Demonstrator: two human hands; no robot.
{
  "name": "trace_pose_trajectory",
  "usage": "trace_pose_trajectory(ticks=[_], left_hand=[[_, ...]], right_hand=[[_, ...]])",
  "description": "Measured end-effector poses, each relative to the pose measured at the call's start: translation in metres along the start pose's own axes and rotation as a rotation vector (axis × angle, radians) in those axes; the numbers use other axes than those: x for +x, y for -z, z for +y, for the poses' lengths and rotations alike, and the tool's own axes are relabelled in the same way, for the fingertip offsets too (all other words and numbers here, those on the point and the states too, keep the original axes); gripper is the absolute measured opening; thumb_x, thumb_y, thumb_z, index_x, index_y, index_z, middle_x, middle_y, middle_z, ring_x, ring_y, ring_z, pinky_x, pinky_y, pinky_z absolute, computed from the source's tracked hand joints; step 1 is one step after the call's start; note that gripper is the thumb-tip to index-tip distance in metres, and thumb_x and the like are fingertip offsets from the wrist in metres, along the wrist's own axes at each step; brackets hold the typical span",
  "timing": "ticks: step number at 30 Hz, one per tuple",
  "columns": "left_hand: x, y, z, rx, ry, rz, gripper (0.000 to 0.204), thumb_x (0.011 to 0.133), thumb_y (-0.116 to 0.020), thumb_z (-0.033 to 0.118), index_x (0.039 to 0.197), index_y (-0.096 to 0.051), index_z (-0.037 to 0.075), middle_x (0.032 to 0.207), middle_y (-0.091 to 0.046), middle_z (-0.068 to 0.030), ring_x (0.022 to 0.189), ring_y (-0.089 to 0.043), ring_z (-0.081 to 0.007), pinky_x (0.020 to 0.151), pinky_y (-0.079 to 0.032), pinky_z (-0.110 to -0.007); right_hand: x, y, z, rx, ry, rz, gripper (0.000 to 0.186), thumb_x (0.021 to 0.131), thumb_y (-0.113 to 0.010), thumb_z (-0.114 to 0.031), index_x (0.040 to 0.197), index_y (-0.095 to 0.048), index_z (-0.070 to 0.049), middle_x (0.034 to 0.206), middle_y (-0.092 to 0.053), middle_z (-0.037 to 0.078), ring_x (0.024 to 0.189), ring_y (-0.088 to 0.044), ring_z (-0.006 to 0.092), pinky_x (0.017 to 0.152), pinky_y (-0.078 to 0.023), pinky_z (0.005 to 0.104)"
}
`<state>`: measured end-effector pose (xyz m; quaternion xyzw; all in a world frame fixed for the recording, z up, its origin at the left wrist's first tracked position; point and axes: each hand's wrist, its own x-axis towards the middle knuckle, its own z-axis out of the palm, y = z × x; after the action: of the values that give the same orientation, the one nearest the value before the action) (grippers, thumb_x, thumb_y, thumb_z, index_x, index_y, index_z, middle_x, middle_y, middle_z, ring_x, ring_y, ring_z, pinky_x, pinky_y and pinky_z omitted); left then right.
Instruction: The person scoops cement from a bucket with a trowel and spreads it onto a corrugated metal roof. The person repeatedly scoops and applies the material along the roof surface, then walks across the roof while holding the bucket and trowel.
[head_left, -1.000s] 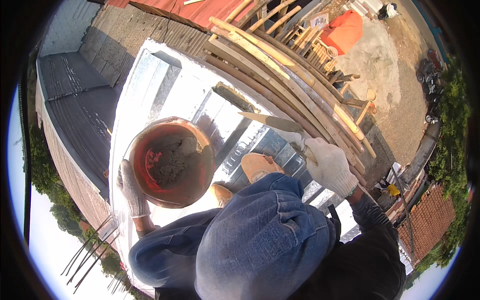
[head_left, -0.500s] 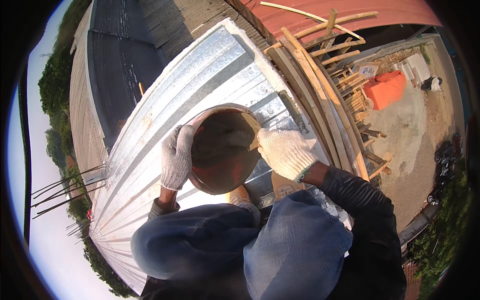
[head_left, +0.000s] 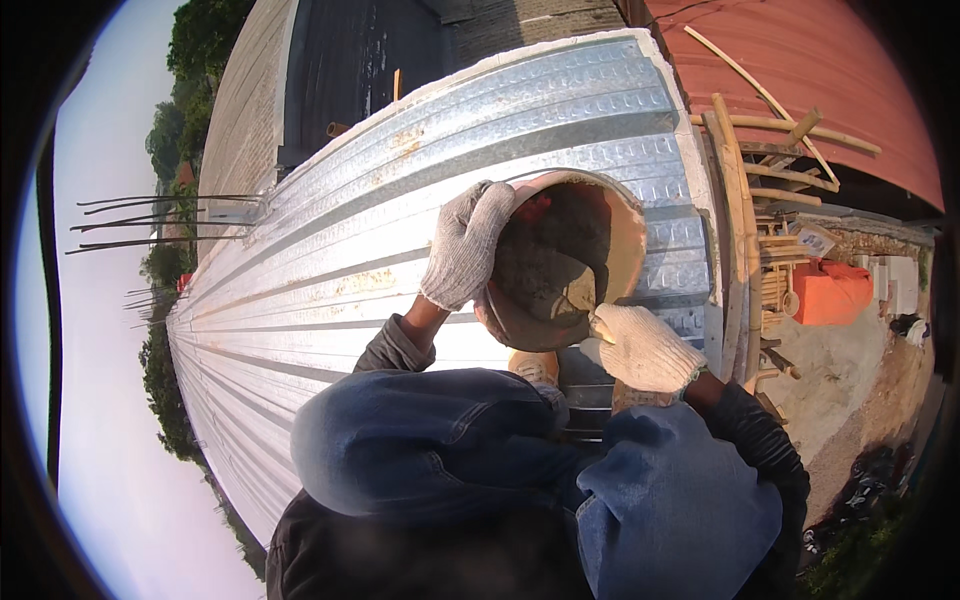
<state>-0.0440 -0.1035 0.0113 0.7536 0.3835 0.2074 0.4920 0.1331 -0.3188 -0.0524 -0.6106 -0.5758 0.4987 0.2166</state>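
Note:
A round bucket (head_left: pixel 628 222) with grey wet mortar (head_left: pixel 545 240) inside is tipped so that its mouth faces me, above my knees. My left hand (head_left: pixel 468 245), in a white knit glove, is closed on the bucket's left rim. At the lower right of the mouth, my gloved right hand (head_left: pixel 650 350) is closed round the handle of a trowel. The mortar-smeared trowel blade (head_left: pixel 577 296) reaches into the bucket. The glove hides most of the handle.
I crouch on ribbed metal sheeting (head_left: pixel 400 215). Along its right edge stand bamboo poles (head_left: pixel 738 220), with ground far below holding an orange tarp-like bundle (head_left: pixel 832 293). Steel bars (head_left: pixel 160 222) jut out at the left. A red roof (head_left: pixel 800 70) lies beyond.
My view has turned, and the bucket and both hands now appear farther right. My right hand has moved down along the bucket's rim, and the trowel blade now shows inside.

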Motion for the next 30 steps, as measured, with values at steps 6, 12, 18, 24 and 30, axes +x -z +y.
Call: trace_pose_trajectory(ticks=[6,12,18,24,30], left_hand=[[-0.008,0.018,0.002,-0.016,0.08,0.042,0.037,0.114,-0.06,0.035,0.11,-0.072,0.0,0.096,-0.066,0.0021,0.092,-0.055,-0.0067,0.084,-0.05,-0.029],[-0.002,0.021,-0.006,-0.05,0.1,0.109,0.049,0.111,-0.06,0.045,0.111,-0.075,-0.001,0.087,-0.073,-0.0055,0.083,-0.063,-0.0116,0.078,-0.053,-0.032],[0.002,0.016,-0.01,0.02,0.065,0.099,0.046,0.111,-0.061,0.044,0.114,-0.077,0.001,0.088,-0.075,-0.0061,0.081,-0.065,-0.0119,0.077,-0.054,-0.033],[-0.005,0.013,-0.002,0.01,0.062,0.042,0.043,0.111,-0.063,0.042,0.114,-0.079,0.003,0.089,-0.075,-0.0044,0.084,-0.066,-0.0095,0.078,-0.055,-0.029],[0.002,0.004,0.001,0.0,0.048,0.064,0.041,0.111,-0.067,0.04,0.116,-0.079,0.002,0.094,-0.075,-0.002,0.087,-0.066,-0.0088,0.079,-0.055,-0.028]], right_hand=[[-0.002,-0.009,-0.023,0.047,0.046,0.047,0.03,0.098,-0.072,-0.029,0.107,-0.063,-0.001,0.092,-0.07,0.024,0.084,-0.071,0.0463,0.079,-0.057,0.0534],[-0.02,0.022,-0.033,-0.576,0.034,0.41,0.033,0.087,-0.081,-0.017,0.116,-0.069,-0.011,0.097,-0.07,0.017,0.084,-0.072,0.0402,0.076,-0.057,0.0481],[-0.01,0.026,-0.038,-0.354,0.093,0.479,0.025,0.097,-0.076,-0.028,0.11,-0.069,-0.009,0.092,-0.073,0.013,0.082,-0.076,0.0328,0.074,-0.059,0.0434],[0.0,0.026,-0.035,-0.372,0.011,0.212,0.023,0.1,-0.075,-0.025,0.113,-0.071,-0.007,0.093,-0.076,0.013,0.086,-0.077,0.0316,0.074,-0.06,0.0428],[-0.032,0.062,-0.032,-0.389,0.039,0.456,0.029,0.097,-0.078,-0.026,0.117,-0.073,-0.006,0.095,-0.075,0.017,0.084,-0.074,0.0393,0.071,-0.059,0.0457]])
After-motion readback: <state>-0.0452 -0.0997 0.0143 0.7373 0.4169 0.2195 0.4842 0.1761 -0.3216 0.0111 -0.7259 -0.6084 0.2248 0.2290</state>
